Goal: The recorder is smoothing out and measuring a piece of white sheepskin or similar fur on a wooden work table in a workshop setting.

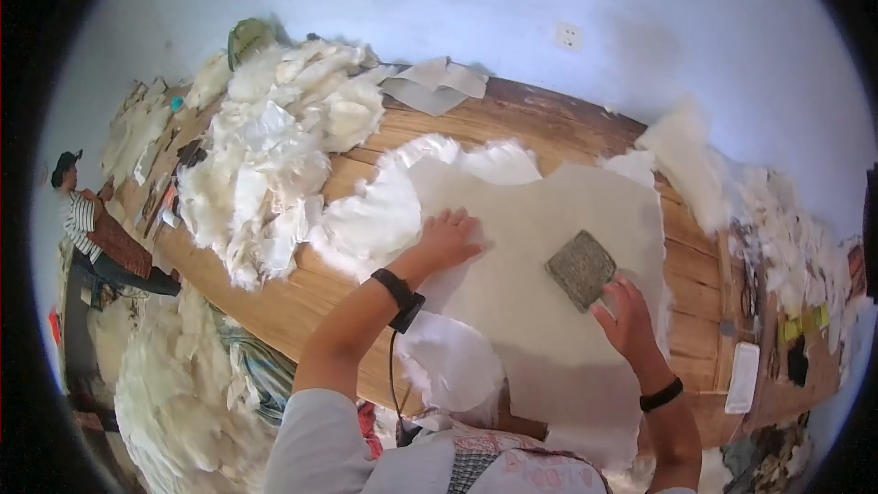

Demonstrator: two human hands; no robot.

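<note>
A large pale sheet point(540, 338), like paper or thin hide, lies over white fleece point(370, 220) on the wooden table. My left hand point(448, 238) rests flat on the sheet's left part, fingers spread and holding nothing. A squarish grey-green block point(582, 270) with a rough, stone-like face sits on the sheet's right half. Beside its lower right corner is my right hand point(631, 316), thumb and fingers apart. Its fingertips are at the block's edge; whether they touch it I cannot tell. Rounded white fleece point(448, 361) shows at the sheet's lower left edge.
A heap of white fleece point(274, 155) covers the table's left part, and another pile point(183, 384) is below it. A smaller pale sheet point(434, 87) lies by the wall. Fleece scraps point(777, 220) and a white rectangular case point(743, 377) are at right. A person point(91, 224) stands far left.
</note>
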